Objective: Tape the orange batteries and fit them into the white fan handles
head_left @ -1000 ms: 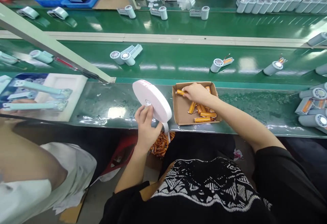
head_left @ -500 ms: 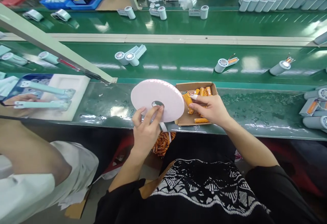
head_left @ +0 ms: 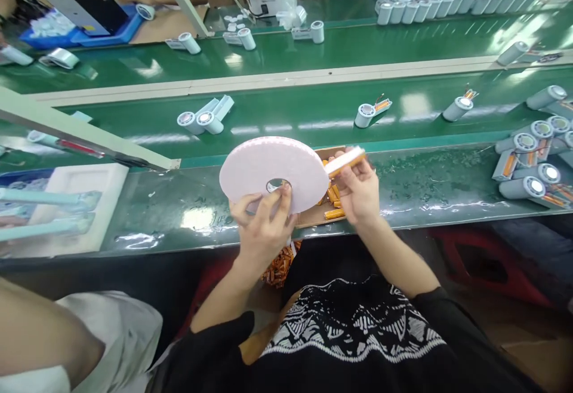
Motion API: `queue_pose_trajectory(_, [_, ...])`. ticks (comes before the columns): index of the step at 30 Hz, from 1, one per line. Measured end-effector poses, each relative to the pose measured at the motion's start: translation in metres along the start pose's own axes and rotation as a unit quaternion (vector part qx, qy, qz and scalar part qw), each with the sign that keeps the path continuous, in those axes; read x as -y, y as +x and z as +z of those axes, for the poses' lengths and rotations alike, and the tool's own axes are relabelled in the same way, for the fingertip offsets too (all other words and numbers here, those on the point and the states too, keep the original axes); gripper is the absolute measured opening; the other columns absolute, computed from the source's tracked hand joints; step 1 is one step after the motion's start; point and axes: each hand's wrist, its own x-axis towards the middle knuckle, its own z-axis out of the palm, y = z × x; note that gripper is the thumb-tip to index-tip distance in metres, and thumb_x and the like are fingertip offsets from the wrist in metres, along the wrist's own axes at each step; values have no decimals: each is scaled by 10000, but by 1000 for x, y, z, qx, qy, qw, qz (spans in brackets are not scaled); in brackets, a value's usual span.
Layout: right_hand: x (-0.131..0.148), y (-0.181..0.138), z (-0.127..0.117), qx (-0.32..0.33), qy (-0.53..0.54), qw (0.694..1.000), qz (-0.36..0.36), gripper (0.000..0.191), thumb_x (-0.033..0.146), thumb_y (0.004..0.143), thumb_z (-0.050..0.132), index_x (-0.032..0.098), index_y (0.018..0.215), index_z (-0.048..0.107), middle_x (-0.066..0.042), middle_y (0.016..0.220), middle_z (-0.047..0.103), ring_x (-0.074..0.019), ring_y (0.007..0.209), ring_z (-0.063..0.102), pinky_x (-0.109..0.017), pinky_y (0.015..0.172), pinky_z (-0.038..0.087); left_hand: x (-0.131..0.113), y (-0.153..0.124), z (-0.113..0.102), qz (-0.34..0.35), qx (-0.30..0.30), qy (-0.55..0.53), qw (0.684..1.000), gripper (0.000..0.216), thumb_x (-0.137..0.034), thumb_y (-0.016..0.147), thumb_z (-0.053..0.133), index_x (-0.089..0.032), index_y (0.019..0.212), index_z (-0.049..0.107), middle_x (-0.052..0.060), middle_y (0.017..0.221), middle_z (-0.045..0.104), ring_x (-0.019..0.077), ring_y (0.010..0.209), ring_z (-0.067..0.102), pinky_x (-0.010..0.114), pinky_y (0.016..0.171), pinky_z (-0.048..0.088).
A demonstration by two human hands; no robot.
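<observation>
My left hand [head_left: 262,226] grips a large flat pink-white tape roll [head_left: 250,169] by its centre hole, holding it face-up above the bench edge. My right hand [head_left: 358,193] pinches an orange battery [head_left: 345,160] against the roll's right rim, with a white strip of tape lying along the battery's top. Under both hands sits a shallow cardboard box [head_left: 308,218] with several more orange batteries [head_left: 332,195], partly hidden by the roll.
Pale blue cylindrical fan parts [head_left: 203,117] lie on the green conveyor belt [head_left: 295,109]; more cluster at the right [head_left: 523,160]. A white tray [head_left: 85,202] sits at left beside a neighbour's leg [head_left: 49,333]. Orange batteries [head_left: 280,261] are heaped below the bench.
My right hand lifted a battery out of the box and brought it to the roll's rim, tape now lying along it. The view tilted and shifted left.
</observation>
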Motion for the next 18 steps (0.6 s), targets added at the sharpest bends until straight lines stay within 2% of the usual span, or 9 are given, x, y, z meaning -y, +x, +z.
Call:
queue_pose_trajectory(3, [1, -2, 1, -25, 22, 999, -24, 644, 521, 885, 874, 281, 1448, 675, -108, 1368, 774, -312, 1405, 689, -513, 1173, 633, -19, 5, 7, 8, -34, -39, 999, 766, -393, 948, 841, -220, 1639, 563, 159, 1245, 686, 352, 1178, 541, 564, 1113, 472])
queue_pose_trajectory(5, [23, 20, -13, -21, 22, 998, -50, 584, 451, 851, 919, 284, 1374, 719, -82, 1347, 782, -314, 1376, 707, -521, 1154, 648, -20, 11, 2, 28, -8, -66, 997, 724, -403, 940, 846, -230, 1600, 602, 142, 1201, 692, 331, 1137, 544, 516, 1072, 490])
queue_pose_trajectory(6, [37, 36, -24, -34, 26, 996, -80, 522, 421, 854, 921, 289, 1326, 742, -58, 1345, 781, -298, 1371, 712, -502, 1148, 652, -15, 14, -3, 39, 16, -74, 996, 694, -383, 933, 847, -250, 1577, 624, 132, 1195, 700, 326, 1132, 545, 504, 1065, 494])
queue_pose_trajectory(8, [67, 72, -53, -100, 56, 978, -177, 352, 373, 902, 875, 301, 1232, 776, 3, 1350, 772, -232, 1368, 715, -418, 1139, 649, 8, 13, -12, 37, 72, -73, 994, 679, -328, 912, 845, -294, 1559, 643, 114, 1211, 716, 329, 1164, 540, 506, 1094, 492])
queue_pose_trajectory(10, [86, 98, -86, -161, 98, 951, -246, 251, 303, 909, 844, 304, 1157, 800, 36, 1321, 775, -170, 1311, 741, -319, 1071, 656, 41, 1, -18, -20, 121, -59, 991, 729, -318, 876, 851, -290, 1573, 637, 114, 1250, 717, 348, 1221, 526, 530, 1147, 485])
queue_pose_trajectory(12, [90, 100, -119, -188, 93, 948, -239, 347, 272, 760, 921, 330, 1090, 827, 30, 1239, 804, -165, 1196, 787, -263, 915, 680, 77, -26, -20, -123, 176, -38, 976, 772, -354, 822, 868, -261, 1558, 655, 123, 1287, 708, 372, 1258, 517, 563, 1186, 480])
queue_pose_trajectory(14, [82, 78, -150, -226, 45, 953, -195, 540, 242, 512, 972, 359, 1025, 854, -17, 1105, 830, -231, 1151, 811, -290, 815, 695, 108, -57, -18, -213, 237, -30, 947, 784, -410, 768, 875, -267, 1516, 691, 121, 1348, 701, 398, 1295, 517, 610, 1210, 464])
queue_pose_trajectory(16, [69, 43, -177, -302, -15, 945, -125, 612, 209, 374, 925, 402, 952, 860, -86, 1051, 834, -349, 1299, 761, -394, 774, 701, 130, -79, -10, -252, 265, -38, 930, 774, -467, 768, 853, -309, 1509, 695, 105, 1462, 672, 419, 1393, 489, 630, 1244, 431])
queue_pose_trajectory(18, [59, 10, -204, -361, -67, 929, -42, 605, 238, 342, 901, 468, 899, 847, -153, 1209, 820, -439, 1488, 608, -488, 661, 669, 147, -73, 5, -252, 242, -46, 936, 701, -504, 839, 784, -341, 1514, 687, 80, 1542, 642, 408, 1484, 446, 605, 1283, 396])
